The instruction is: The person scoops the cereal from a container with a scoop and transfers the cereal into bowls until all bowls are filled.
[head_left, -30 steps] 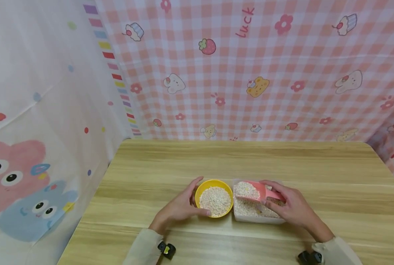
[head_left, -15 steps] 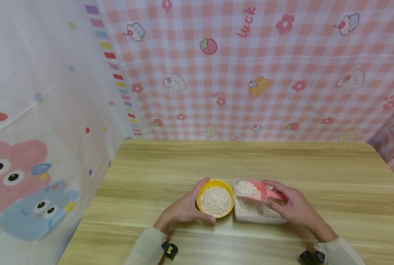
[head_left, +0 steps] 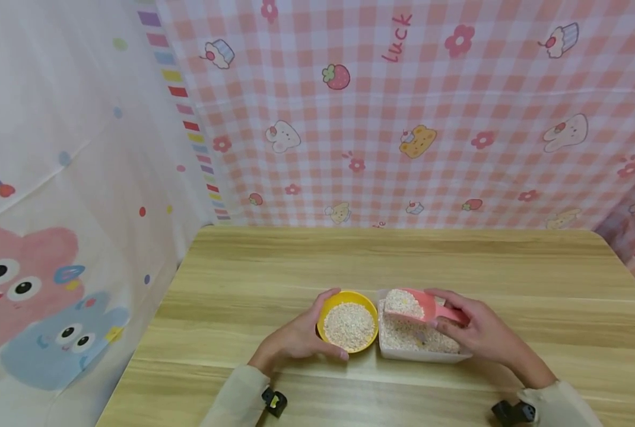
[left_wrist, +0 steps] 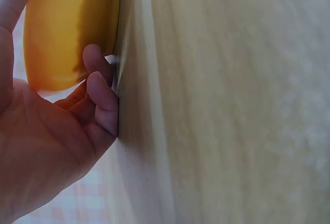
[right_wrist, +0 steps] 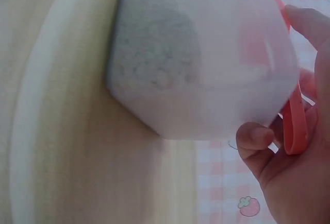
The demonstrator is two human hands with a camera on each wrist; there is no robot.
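Note:
My left hand [head_left: 301, 337] holds the yellow bowl [head_left: 352, 296] on the table, thumb along its near side and fingers round its far side. Pale, oat-like flakes [head_left: 349, 327] lie in the bowl. In the left wrist view some fingers curl under the side of the bowl [left_wrist: 56, 33]. My right hand [head_left: 480, 332] grips the handle of a pink scoop [head_left: 428, 305], which carries a heap of flakes. The scoop is above a translucent plastic box [head_left: 424, 356] of the same flakes. In the right wrist view the looped scoop handle [right_wrist: 295, 131] sits against my palm.
The box stands close against the bowl's right side. A small dark spot shows among the flakes in the box. The wooden table [head_left: 275, 255] ends at a pink checked cloth [head_left: 307, 166] behind and a white printed cloth [head_left: 104, 178] on the left.
My left thumb has slid from over the bowl's rim to its outer near side. My right hand and the loaded scoop have shifted slightly right.

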